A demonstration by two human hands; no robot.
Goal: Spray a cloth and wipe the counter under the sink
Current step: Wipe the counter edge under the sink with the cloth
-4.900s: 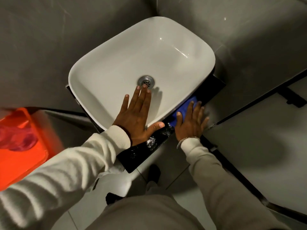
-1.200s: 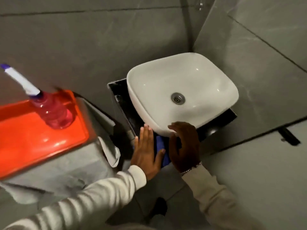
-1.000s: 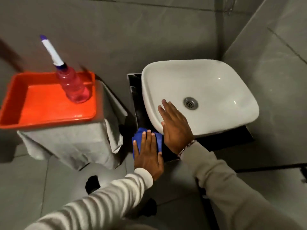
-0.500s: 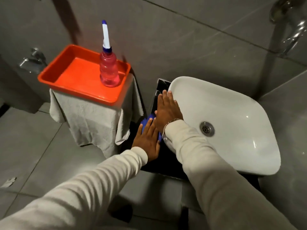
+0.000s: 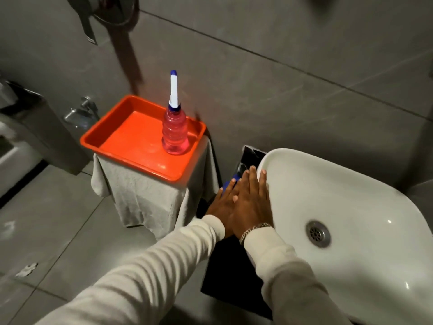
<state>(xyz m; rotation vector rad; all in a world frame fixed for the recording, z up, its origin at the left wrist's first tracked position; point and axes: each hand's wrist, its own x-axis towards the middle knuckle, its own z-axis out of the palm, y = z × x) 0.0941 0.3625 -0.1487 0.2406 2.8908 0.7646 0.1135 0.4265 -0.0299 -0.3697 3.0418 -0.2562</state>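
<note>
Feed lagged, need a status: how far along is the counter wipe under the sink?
Done: the pink spray bottle stands back in the orange plastic tray, so spraying looks finished. In hand: the left hand presses the blue cloth on the black counter beside the white basin; the right hand overlaps it. Left: the far corner; the sink hides the rest.

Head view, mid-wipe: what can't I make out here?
- Blue cloth: head view, mostly hidden under the left hand and right hand; only an edge shows.
- Black counter: largely covered by the white sink and both sleeves; its wetness is unclear.
- Sink: cut off by the frame's right and bottom edges.
- Spray bottle: any label is unreadable.
</note>
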